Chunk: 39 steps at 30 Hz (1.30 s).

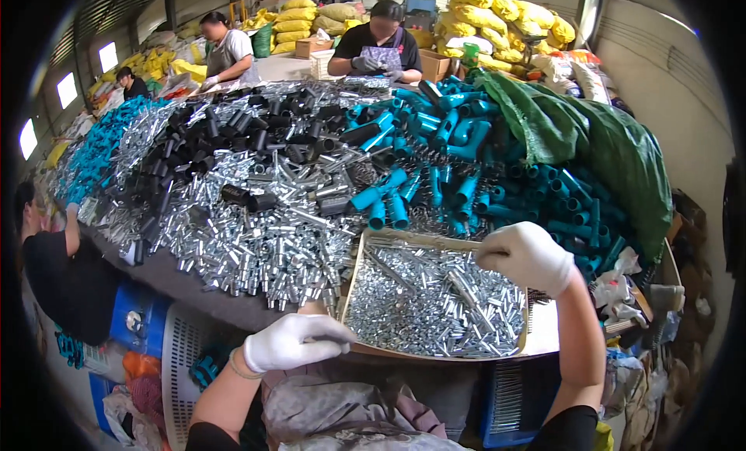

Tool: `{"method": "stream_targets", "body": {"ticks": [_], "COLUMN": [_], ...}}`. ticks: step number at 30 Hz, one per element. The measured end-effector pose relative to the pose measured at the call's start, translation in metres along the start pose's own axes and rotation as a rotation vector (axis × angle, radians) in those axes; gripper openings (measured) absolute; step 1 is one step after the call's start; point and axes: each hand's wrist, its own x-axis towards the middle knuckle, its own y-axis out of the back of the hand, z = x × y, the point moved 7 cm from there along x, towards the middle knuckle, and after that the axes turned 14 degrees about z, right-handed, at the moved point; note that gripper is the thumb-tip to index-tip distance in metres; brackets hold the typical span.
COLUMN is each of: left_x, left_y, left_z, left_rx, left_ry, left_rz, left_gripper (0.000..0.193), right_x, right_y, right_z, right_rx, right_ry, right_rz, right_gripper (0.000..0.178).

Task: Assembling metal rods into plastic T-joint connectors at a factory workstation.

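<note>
A shallow cardboard tray (358, 281) in front of me holds many small shiny metal pins and caps, with a few longer metal rods among them. My left hand (294, 343), in a white glove, is at the tray's near left corner. Its fingers are bent and pressed together toward the thumb; what they hold, if anything, is hidden. Over the far right corner of the tray is my right hand (530, 258), also gloved in white. Its fingers are curled into the palm, and I cannot make out anything in them.
Heaps of silver metal tubes (260, 245), black sleeves (256, 132) and teal handles (466, 136) cover the table. A green tarp (575, 128) drapes the right side. Blue crates (140, 319) stand below at left. Several co-workers (381, 50) work around the table.
</note>
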Motion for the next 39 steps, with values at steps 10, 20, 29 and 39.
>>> {"method": "stream_targets", "body": {"ticks": [10,20,29,39], "left_x": [0.034,-0.012,-0.023,-0.073], "left_y": [-0.039,-0.069,-0.091,-0.046], "left_z": [0.043,0.001,-0.012,-0.032], "left_rx": [0.138,-0.373,-0.849,-0.663], "left_ry": [-0.294,0.200,0.402,0.341], "left_rz": [0.028,0.244,0.613,0.746], "left_gripper": [0.018,0.017,0.043,0.039], "right_x": [-0.027,-0.063,-0.136,-0.085], "right_y": [-0.078,0.022,-0.109,0.030], "right_z": [0.024,-0.014,-0.120,0.098], "right_rx": [-0.298,-0.179,0.294,-0.178], "right_ry": [-0.164,-0.254,0.281,-0.079], "right_rz": [-0.008,0.525,0.361,0.805], "right_gripper": [0.042,0.024,0.045,0.011]}}
